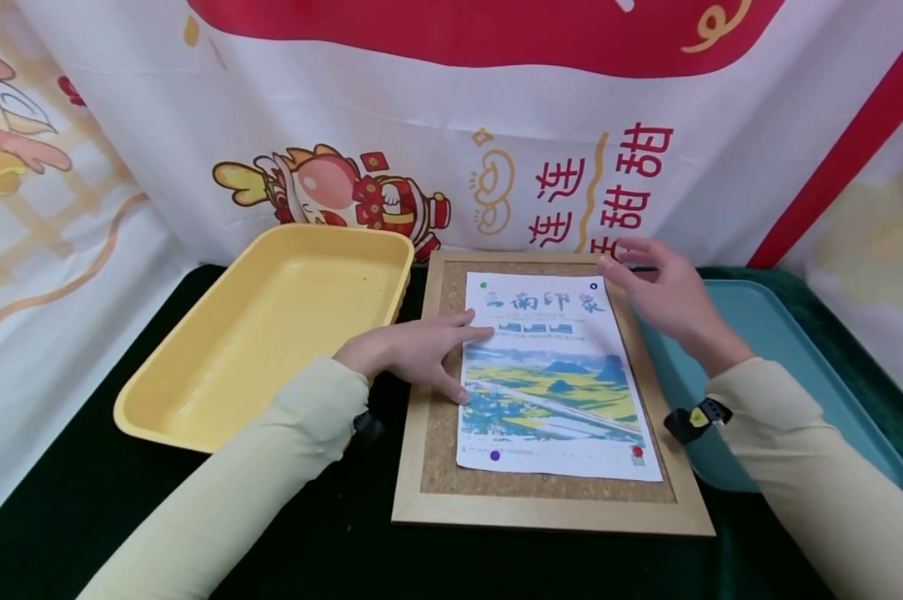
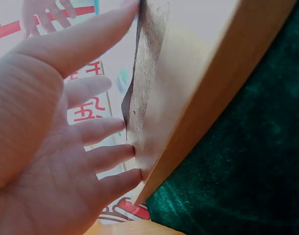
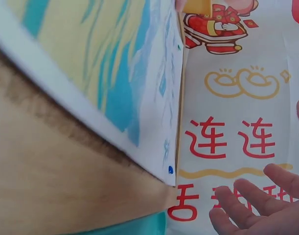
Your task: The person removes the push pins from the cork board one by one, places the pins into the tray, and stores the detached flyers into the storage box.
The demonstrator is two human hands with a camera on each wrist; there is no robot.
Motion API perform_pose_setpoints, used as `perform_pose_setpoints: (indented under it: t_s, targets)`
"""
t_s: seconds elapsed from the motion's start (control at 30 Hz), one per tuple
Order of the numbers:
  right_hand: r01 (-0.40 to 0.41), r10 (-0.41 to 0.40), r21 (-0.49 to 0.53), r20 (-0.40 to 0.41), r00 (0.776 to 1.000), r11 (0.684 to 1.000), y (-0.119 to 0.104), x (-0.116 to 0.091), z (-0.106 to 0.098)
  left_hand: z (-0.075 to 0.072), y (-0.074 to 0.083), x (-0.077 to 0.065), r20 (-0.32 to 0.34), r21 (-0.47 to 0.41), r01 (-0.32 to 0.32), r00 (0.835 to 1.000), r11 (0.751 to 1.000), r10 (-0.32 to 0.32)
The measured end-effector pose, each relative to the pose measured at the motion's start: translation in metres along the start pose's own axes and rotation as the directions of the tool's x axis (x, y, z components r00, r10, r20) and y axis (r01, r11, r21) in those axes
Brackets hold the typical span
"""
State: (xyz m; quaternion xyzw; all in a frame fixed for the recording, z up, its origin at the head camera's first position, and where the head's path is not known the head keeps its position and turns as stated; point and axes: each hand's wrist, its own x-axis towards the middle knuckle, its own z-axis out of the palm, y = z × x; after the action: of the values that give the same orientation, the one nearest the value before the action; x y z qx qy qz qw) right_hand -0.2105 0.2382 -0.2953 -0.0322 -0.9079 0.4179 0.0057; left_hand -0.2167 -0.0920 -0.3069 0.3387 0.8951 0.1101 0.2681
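Paper poster (image 1: 552, 408) on corkboard (image 1: 439, 454), between left grip (image 1: 427, 347) and right grip (image 1: 669, 290), both spread.

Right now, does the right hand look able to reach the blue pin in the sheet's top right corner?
Probably yes: the right hand is by that corner, thumb near the blue pin, nothing visible between. The left hand is at the left edge of the sheet, out of the way.

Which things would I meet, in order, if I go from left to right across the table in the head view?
Yellow tray → left hand → paper → right hand → blue tray.
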Motion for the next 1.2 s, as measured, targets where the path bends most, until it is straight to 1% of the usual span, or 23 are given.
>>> perform_pose_setpoints:
  t_s: [0.1, 0.3, 0.43, 0.6, 0.8, 0.93, 1.07, 1.2]
  targets:
    - [0.005, -0.005, 0.013, -0.005, 1.000, 1.000, -0.005, 0.001, 0.001, 0.000, 0.000, 0.000, 0.011, -0.002, 0.007, 1.000, 1.000, -0.007]
    - [0.013, -0.012, 0.045, -0.017, 1.000, 0.999, -0.015, 0.006, 0.007, 0.001, 0.001, 0.000, 0.022, 0.021, 0.022, 1.000, 1.000, -0.022]
    - [0.011, -0.011, 0.059, -0.009, 1.000, 0.998, -0.020, 0.010, 0.011, 0.001, 0.002, 0.000, 0.029, 0.032, 0.024, 0.999, 0.999, -0.025]
    - [-0.002, 0.002, 0.094, 0.007, 1.000, 0.996, -0.024, 0.016, 0.015, 0.001, 0.002, 0.000, 0.034, 0.043, 0.024, 0.999, 0.999, -0.025]
    - [-0.035, 0.035, 0.163, 0.001, 0.999, 0.986, -0.025, 0.021, 0.017, 0.001, 0.006, 0.001, 0.043, 0.030, 0.032, 0.999, 0.999, -0.034]
    - [-0.039, 0.039, 0.176, 0.001, 0.999, 0.984, -0.031, 0.024, 0.019, 0.001, 0.007, 0.002, 0.049, 0.024, 0.034, 0.998, 0.999, -0.035]
    - [-0.031, 0.031, 0.196, 0.006, 1.000, 0.980, -0.041, 0.030, 0.027, 0.000, 0.006, 0.000, 0.040, 0.023, 0.037, 0.999, 0.999, -0.037]
    - [-0.045, 0.041, 0.216, 0.024, 0.999, 0.975, -0.048, 0.035, 0.039, 0.000, 0.003, -0.001, 0.020, 0.020, 0.033, 0.999, 0.999, -0.034]
